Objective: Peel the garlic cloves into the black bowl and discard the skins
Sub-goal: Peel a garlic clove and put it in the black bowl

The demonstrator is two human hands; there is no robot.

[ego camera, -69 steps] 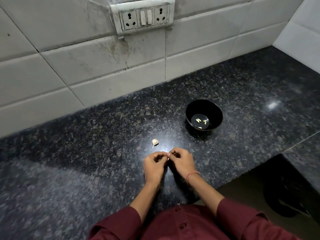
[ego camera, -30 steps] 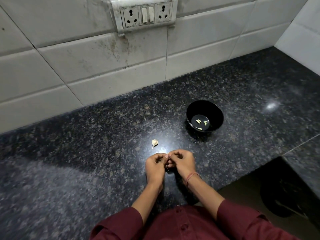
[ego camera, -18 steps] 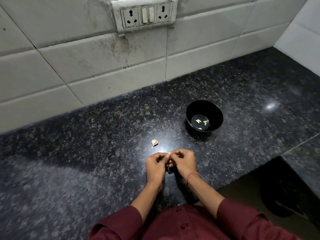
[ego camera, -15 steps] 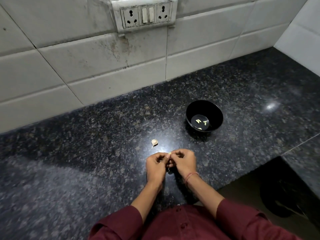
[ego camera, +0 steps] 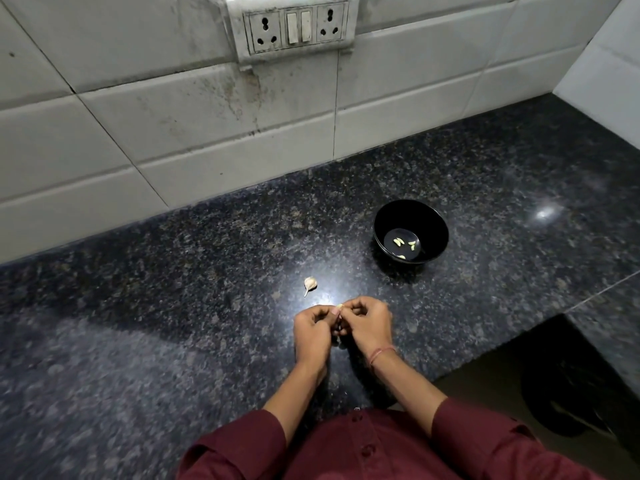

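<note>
My left hand [ego camera: 313, 332] and my right hand [ego camera: 367, 325] meet fingertip to fingertip low over the dark granite counter [ego camera: 173, 271]. Between them they pinch a small garlic clove [ego camera: 339, 306]; only its pale tip shows above the fingers. A thin strip of skin [ego camera: 340, 329] hangs down between the hands. One unpeeled clove [ego camera: 310, 284] with a short stalk lies on the counter just beyond my left hand. The black bowl [ego camera: 433, 220] stands further back to the right, with several peeled pale pieces [ego camera: 403, 244] on its bottom.
A white tiled wall [ego camera: 207, 133] with a socket and switch plate [ego camera: 294, 26] rises behind the counter. The counter's front edge steps back at the right, where a dark bin [ego camera: 568, 393] stands on the floor below.
Both hands have stayed in the same spot, working the clove between their fingertips. The clove's pale tip now shows above the fingers and skin hangs below.
</note>
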